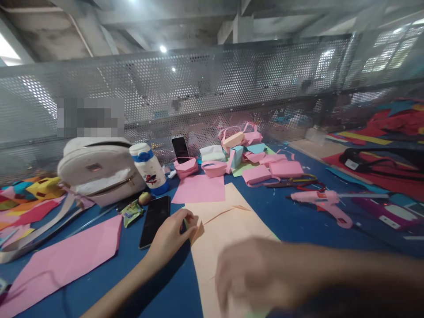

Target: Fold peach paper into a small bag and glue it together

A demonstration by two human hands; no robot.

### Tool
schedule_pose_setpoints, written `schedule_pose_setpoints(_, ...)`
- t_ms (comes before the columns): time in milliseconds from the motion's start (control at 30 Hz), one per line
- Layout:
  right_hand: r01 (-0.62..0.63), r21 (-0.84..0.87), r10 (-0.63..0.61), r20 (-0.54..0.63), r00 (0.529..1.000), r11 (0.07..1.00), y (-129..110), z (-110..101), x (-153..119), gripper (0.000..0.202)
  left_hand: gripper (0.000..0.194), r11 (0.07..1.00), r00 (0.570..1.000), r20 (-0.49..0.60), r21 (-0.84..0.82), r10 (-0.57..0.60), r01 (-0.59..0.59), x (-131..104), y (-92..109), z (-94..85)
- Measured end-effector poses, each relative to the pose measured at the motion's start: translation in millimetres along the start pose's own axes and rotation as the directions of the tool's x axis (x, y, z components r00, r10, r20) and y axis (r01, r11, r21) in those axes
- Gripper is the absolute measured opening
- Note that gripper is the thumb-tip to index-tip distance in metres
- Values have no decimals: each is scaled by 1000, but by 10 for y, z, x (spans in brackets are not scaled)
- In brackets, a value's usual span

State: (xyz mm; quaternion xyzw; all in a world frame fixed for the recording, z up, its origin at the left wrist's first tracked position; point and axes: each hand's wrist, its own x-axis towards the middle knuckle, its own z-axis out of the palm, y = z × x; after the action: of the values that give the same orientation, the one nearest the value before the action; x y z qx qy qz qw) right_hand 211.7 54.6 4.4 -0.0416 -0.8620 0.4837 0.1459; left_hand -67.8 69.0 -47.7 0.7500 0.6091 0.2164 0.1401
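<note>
My left hand (174,227) pinches a small folded piece of peach paper (198,232) between thumb and fingers, at the left edge of a large peach sheet (232,229). My right hand (255,276) hovers over the near part of that sheet, smeared by motion, its fingers curled downward; whether it holds anything is not visible. A thin peach paper strip (217,216) lies on the sheet beyond both hands. Just left of my left hand is a dark phone (155,221) lying flat.
A pink glue gun (319,203), scissors (301,181) and small pink paper bags (258,174) lie to the right and back. A white backpack (99,172), a bottle (149,170) and a green snack packet (131,213) are at left. Pink paper (73,260) lies front left. A perforated metal panel (198,92) stands behind.
</note>
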Motion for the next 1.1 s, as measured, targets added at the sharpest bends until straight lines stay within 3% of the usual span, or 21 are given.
schedule_pose_setpoints(33, -53, -36, 49, -113, 992, 998, 148, -115, 33, 18, 17, 1000, 1000, 9, -7, 0, 0, 4, 16, 15)
schedule_pose_setpoints(67, -149, -113, 101, -352, 931, 982, 313, -221, 57, 18, 17, 1000, 1000, 19, -11, 2, -1, 8, 34, 30)
schedule_pose_setpoints(133, -312, -199, 126, -623, 772, 929, 648, -390, 72, 9, 15, 1000, 999, 44, -16, 11, -10, 16, 77, 60)
schedule_pose_setpoints(200, -383, -207, 126, -718, 685, 900, 919, -495, 46, 6, 14, 999, 998, 59, -33, 14, -12, 21, 126, 86)
schedule_pose_setpoints(233, -409, -191, 149, -730, 667, 892, 1015, -526, 25, 5, 14, 999, 998, 57, -45, 13, -10, 23, 152, 97)
schedule_pose_setpoints(400, -427, -166, 193, -710, 677, 889, 1154, -541, -94, 11, 15, 997, 998, 56, -67, 35, -31, 27, 277, 160)
schedule_pose_setpoints(567, -438, -101, 283, -631, 722, 893, 1140, -472, -167, 11, 11, 997, 997, 49, 47, 56, -59, 14, 351, 250)
schedule_pose_setpoints(833, -495, -316, 255, -570, 781, 809, 1120, -420, -167, 11, 4, 986, 993, 103, 148, 64, -79, 46, 449, 331)
schedule_pose_setpoints(967, -495, -495, 174, -559, 811, 714, 1110, -396, -168, 13, 8, 986, 988, 106, 112, 108, -120, -4, 453, 351)
schedule_pose_setpoints(1100, -562, -603, 204, -558, 804, 566, 1101, -378, -151, 8, 17, 992, 984, 153, 76, 89, -101, -77, 437, 342)
